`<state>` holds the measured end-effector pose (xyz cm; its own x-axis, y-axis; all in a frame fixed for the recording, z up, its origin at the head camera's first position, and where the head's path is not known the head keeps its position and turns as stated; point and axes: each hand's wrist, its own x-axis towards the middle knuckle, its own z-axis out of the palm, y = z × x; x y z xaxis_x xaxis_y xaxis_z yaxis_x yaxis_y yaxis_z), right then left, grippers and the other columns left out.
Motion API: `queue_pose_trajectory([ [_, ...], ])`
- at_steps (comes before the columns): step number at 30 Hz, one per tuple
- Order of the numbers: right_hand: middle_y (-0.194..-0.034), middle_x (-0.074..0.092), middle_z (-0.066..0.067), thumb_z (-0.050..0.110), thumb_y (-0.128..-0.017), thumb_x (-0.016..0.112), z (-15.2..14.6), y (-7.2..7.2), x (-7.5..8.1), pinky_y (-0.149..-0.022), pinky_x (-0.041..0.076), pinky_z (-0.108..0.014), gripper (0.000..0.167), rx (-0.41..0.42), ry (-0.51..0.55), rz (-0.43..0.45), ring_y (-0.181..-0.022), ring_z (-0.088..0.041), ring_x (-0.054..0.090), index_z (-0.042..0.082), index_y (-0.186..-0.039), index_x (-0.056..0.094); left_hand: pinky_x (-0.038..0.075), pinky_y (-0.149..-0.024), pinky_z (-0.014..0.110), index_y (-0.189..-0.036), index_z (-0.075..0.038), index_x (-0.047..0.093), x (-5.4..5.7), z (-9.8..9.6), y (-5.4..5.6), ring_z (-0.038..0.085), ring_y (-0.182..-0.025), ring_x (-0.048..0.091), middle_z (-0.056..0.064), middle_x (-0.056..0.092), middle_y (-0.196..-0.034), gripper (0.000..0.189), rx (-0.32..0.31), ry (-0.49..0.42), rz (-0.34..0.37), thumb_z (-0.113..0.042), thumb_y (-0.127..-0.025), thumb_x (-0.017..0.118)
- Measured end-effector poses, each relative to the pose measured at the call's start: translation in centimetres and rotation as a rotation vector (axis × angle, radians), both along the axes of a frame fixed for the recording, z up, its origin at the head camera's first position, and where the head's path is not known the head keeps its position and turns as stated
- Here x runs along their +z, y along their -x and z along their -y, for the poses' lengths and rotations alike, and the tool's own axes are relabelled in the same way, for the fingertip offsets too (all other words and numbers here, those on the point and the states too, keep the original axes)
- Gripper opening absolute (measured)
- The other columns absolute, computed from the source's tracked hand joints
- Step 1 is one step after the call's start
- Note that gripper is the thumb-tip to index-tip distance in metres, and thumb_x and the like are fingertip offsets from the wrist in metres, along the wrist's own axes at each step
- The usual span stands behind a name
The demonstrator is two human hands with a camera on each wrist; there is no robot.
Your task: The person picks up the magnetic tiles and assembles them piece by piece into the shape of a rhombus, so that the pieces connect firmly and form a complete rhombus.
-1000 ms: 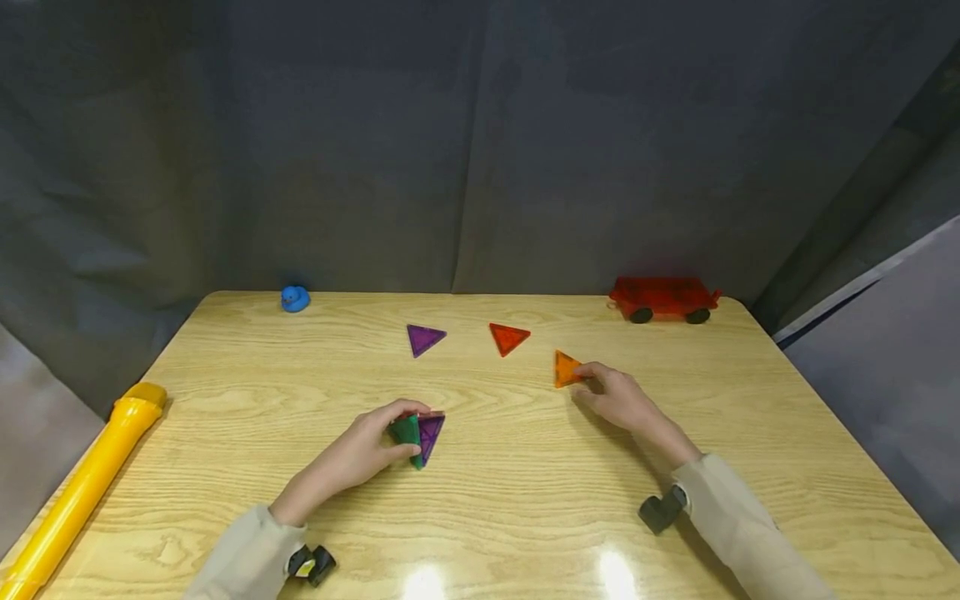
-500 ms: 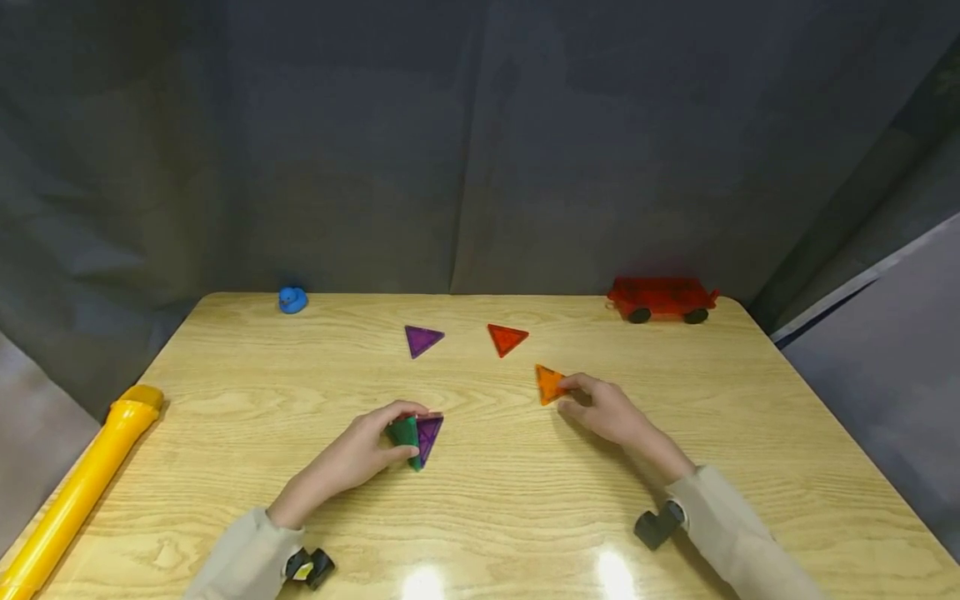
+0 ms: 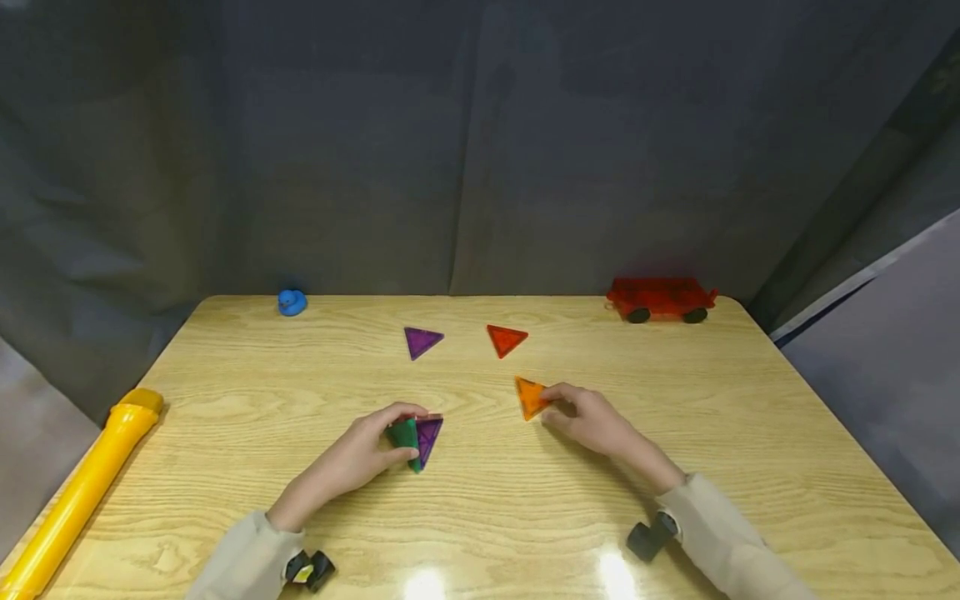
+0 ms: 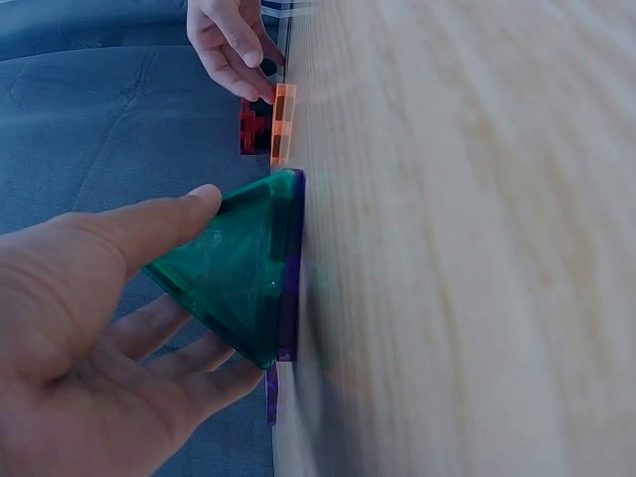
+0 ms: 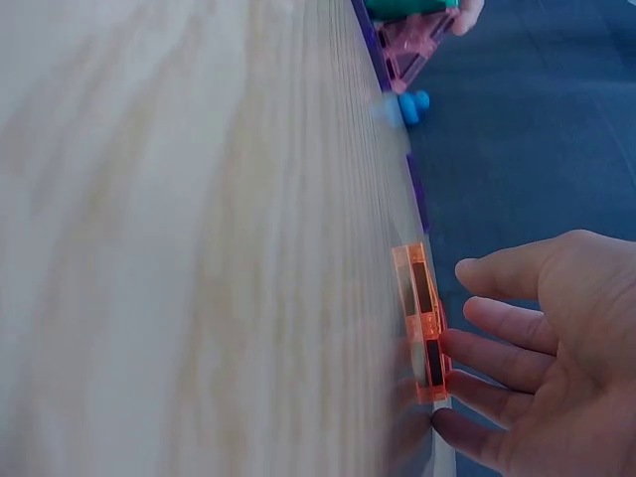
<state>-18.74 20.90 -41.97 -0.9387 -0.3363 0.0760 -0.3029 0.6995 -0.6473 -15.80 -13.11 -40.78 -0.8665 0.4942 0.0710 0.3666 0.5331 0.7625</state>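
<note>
My left hand grips a small build of triangular magnetic tiles between thumb and fingers. A green tile leans up from a purple tile that lies on the table. A pink tile forms another side, as the right wrist view shows. My right hand touches an orange triangular tile lying flat; its fingertips press on the tile's right part while the thumb stays apart from it in the right wrist view. Farther back lie a loose purple tile and a red tile.
At the far edge of the wooden table sit a blue rubber duck and, to the right, a red wheeled toy wagon. A long yellow tube lies along the left edge. Dark curtains hang behind.
My right hand has slid the orange tile left and nearer to me, toward the tile build. My left hand has kept its place on the build.
</note>
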Motion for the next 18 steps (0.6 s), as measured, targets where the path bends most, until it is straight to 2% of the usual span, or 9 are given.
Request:
queue_pose_trajectory([
  [11, -0.119, 0.064, -0.012, 0.014, -0.09, 0.065, 1.7, -0.8, 0.0, -0.101, 0.041, -0.05, 0.029, 0.08, 0.018, 0.012, -0.118, -0.032, 0.054, 0.003, -0.117, 0.064, 0.044, -0.098, 0.049, -0.13, -0.013, 0.054, -0.1, 0.0, 0.0, 0.031, -0.119, 0.053, 0.009, 0.058, -0.13, 0.048, 0.001, 0.003, -0.002, -0.008, -0.085, 0.07],
  [18, -0.122, 0.062, -0.013, 0.015, -0.091, 0.065, 2.6, -1.1, 0.0, -0.102, 0.04, -0.05, 0.031, 0.134, 0.015, 0.019, -0.12, -0.032, 0.052, 0.003, -0.119, 0.063, 0.043, -0.099, 0.05, -0.13, -0.011, 0.054, 0.0, 0.0, 0.0, 0.031, -0.121, 0.052, 0.01, 0.058, -0.13, 0.048, 0.004, 0.002, 0.001, -0.008, -0.086, 0.07],
])
